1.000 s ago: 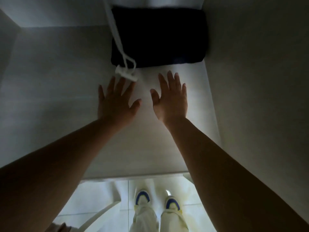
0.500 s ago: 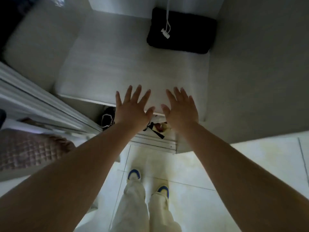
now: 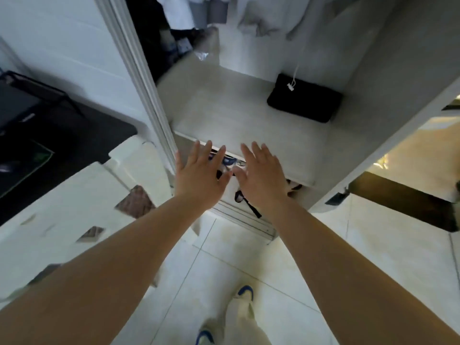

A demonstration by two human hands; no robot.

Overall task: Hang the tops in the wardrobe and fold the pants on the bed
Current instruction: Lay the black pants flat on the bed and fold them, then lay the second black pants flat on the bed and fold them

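My left hand (image 3: 199,176) and right hand (image 3: 261,175) are stretched out side by side in the middle of the frame, palms down, fingers straight and spread, holding nothing. The thumbs nearly meet between them. Both hang in the air in front of the wardrobe (image 3: 373,100), whose open compartment fills the upper middle and right of the frame. My fingertips (image 3: 196,145) reach about to the front edge of its pale shelf (image 3: 224,115). At the back right corner of that shelf lies a folded dark garment (image 3: 305,102), and a thin white cord (image 3: 295,78) with a small tag dangles over it. Along the top edge of the frame hang pale tops (image 3: 263,18), only their lower hems in view, blurred. Left of them, in the darker part of the wardrobe, are more hanging clothes (image 3: 179,11) that I cannot make out. The white door frame (image 3: 142,78) runs from the top of the frame down to my left hand. Below the shelf, behind my hands, a few shoes (image 3: 229,161) and a black strap (image 3: 249,205) show near the floor. At the left of the frame is the bed (image 3: 62,195) with a white cover, and a dark mat (image 3: 49,135) above it. My shoes (image 3: 245,291) stand on the pale tiled floor (image 3: 286,257) at the bottom middle.
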